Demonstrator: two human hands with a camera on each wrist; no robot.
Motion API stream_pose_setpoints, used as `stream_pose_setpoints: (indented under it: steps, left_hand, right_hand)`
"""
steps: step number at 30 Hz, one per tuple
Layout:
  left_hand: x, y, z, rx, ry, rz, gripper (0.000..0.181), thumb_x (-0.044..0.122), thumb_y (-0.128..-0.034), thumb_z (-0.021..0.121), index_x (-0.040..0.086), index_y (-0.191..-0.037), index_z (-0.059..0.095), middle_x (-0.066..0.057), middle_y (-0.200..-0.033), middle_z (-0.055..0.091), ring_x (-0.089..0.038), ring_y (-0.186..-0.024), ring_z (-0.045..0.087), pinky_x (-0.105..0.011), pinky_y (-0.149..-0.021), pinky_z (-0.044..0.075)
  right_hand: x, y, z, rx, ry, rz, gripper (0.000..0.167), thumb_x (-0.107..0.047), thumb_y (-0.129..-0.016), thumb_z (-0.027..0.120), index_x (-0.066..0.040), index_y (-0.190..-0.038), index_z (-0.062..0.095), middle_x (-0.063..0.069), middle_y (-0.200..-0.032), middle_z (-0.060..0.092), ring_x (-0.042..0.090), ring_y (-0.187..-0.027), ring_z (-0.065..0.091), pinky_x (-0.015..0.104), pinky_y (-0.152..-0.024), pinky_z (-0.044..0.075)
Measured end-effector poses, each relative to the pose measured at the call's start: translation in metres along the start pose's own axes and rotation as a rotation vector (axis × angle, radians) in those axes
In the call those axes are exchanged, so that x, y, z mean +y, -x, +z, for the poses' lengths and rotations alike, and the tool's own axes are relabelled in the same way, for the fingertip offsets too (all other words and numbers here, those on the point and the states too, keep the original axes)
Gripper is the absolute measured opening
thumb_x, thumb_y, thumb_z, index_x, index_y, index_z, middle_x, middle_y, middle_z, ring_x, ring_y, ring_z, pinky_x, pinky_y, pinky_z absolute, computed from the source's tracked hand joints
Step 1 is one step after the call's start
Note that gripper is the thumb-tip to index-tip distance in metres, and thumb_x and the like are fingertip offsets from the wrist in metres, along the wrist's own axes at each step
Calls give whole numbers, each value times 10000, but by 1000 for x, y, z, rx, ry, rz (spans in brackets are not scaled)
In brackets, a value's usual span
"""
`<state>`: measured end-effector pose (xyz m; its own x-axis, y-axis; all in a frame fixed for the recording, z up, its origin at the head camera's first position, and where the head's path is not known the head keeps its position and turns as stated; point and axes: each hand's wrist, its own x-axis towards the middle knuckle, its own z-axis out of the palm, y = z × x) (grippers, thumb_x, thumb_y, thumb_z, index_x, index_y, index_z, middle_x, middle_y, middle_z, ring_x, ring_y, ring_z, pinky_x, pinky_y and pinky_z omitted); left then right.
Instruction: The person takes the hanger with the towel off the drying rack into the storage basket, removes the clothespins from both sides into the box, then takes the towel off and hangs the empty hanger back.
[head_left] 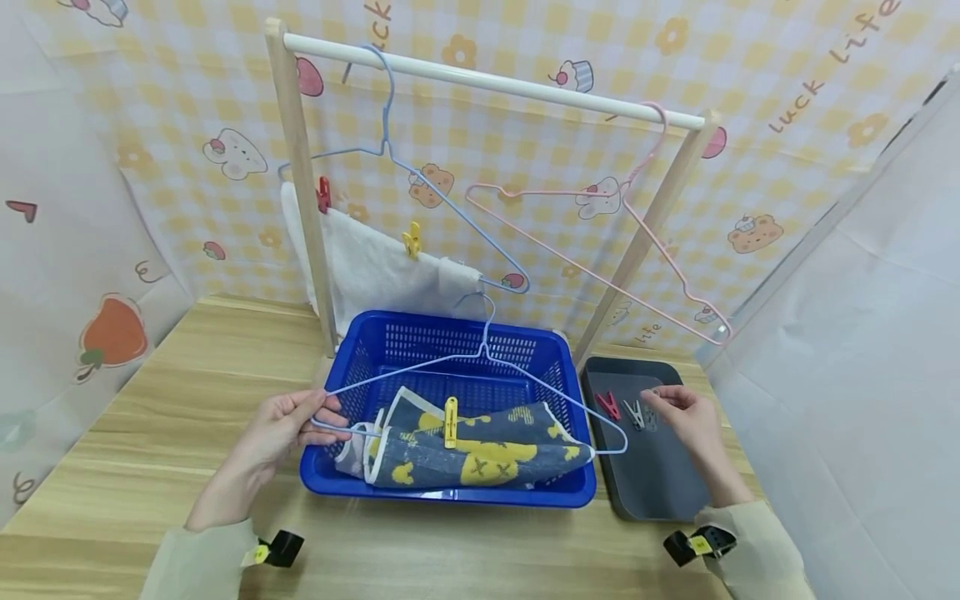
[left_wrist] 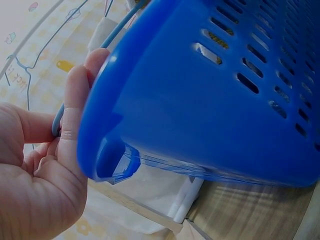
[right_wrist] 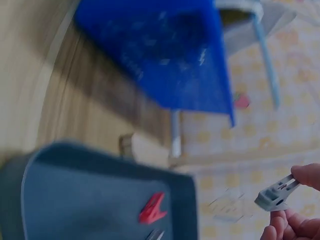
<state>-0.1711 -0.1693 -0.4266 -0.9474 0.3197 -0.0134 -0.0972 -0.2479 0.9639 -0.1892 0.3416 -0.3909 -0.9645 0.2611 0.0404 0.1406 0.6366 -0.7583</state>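
By the look of it, you're partway through. Beyond your left grip (head_left: pixel 291 422), the white cloth (head_left: pixel 375 258) already hangs clipped to a blue hanger (head_left: pixel 457 212) on the rail. The patterned cloth (head_left: pixel 495 462), just right of that grip, lies over the lower bar of the lilac-blue hanger (head_left: pixel 420 364) above the blue basket (head_left: pixel 450 498), with one yellow clip (head_left: pixel 451 433) on it. Left to do, I'd judge: a second clip, then hanging it up. The pink hanger (head_left: pixel 525 237), up and left of your right grip (head_left: pixel 686 415), is bare.

Your left grip is nearly closed, thumb and fingers pinching the near corner of the lilac-blue hanger. Your right grip pinches a grey clip (right_wrist: pixel 277 194) by fingertips, above the dark tray (head_left: pixel 652 475); a red clip (head_left: pixel 607 406) lies in the tray, left of that grip.
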Motion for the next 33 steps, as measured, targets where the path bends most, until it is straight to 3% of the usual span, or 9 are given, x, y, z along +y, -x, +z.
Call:
stream_pose_setpoints:
  steps: [8, 12, 18, 24, 29, 33]
  left_hand:
    - [0, 0, 0, 16, -8, -22, 283, 175, -1018, 417, 111, -870, 651, -25, -770, 711, -186, -733, 701, -250, -658, 574]
    - [1, 0, 1, 21, -13, -32, 285, 173, -1018, 414, 105, -868, 647, -24, -766, 710, -190, -734, 701, -259, -665, 575]
    - [2, 0, 1, 21, -9, -33, 282, 165, -1016, 420, 82, -868, 645, -24, -763, 708, -191, -732, 701, -259, -668, 575]
    - [2, -1, 0, 8, -5, -26, 282, 158, -1016, 421, 96, -858, 647, -34, -769, 709, -194, -738, 701, -262, -671, 575]
    - [2, -2, 0, 4, -7, -23, 283, 159, -1016, 419, 105, -860, 649, -25, -772, 709, -191, -740, 701, -262, -675, 574]
    - [2, -2, -1, 2, -15, -16, 284, 158, -1017, 416, 115, -864, 651, -18, -773, 710, -186, -740, 701, -256, -669, 574]
  right_hand:
    - [28, -19, -1, -43, 169, 91, 434, -292, -895, 632, 109, -1058, 606, 199, -937, 634, 203, -768, 534, 238, -587, 437]
    - [37, -27, -1, -53, 202, 127, 443, -297, -900, 618, 121, -1047, 596, 247, -962, 609, 287, -832, 524, 258, -598, 418]
    - [43, -37, -1, -56, 256, 119, 371, -252, -887, 630, 116, -939, 625, 157, -783, 614, 256, -726, 508, 264, -538, 396]
    - [52, -51, 2, -103, 404, 77, 333, -217, -857, 647, 28, -635, 614, -2, -513, 483, 149, -504, 409, 251, -449, 311]
    - [60, -63, 6, -131, 468, 38, 410, -178, -824, 663, -109, -496, 428, -48, -452, 337, 92, -419, 296, 230, -415, 246]
    - [63, -68, 8, -154, 458, 39, 408, -141, -798, 672, -122, -492, 403, -42, -448, 341, 93, -407, 304, 228, -408, 253]
